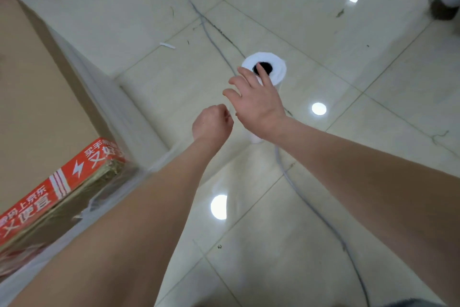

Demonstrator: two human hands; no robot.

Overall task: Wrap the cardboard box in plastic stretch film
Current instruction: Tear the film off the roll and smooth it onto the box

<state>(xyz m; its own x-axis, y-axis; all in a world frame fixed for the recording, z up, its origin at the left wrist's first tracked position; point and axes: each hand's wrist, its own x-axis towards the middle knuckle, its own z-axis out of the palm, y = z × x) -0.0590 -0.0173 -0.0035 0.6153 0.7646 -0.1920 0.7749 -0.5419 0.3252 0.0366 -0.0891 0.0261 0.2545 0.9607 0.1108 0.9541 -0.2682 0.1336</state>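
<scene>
Reaching over the tiled floor (336, 169), the person's right grip (257, 106) is wide, fingers spread and straight, one fingertip lying across the dark core of the stretch film roll (277, 69), which stands upright on the floor; whether it touches the roll cannot be told. The left grip (212, 123) sits just beside the right wrist, fingers curled into the palm; whether it pinches any film cannot be told. The cardboard box (32, 82) fills the left edge of the view, well apart from the roll, with clear film (104, 92) over its near side and corner and red printed tape (62, 182) along its top edge. A grey cable (313, 209) runs past the roll
</scene>
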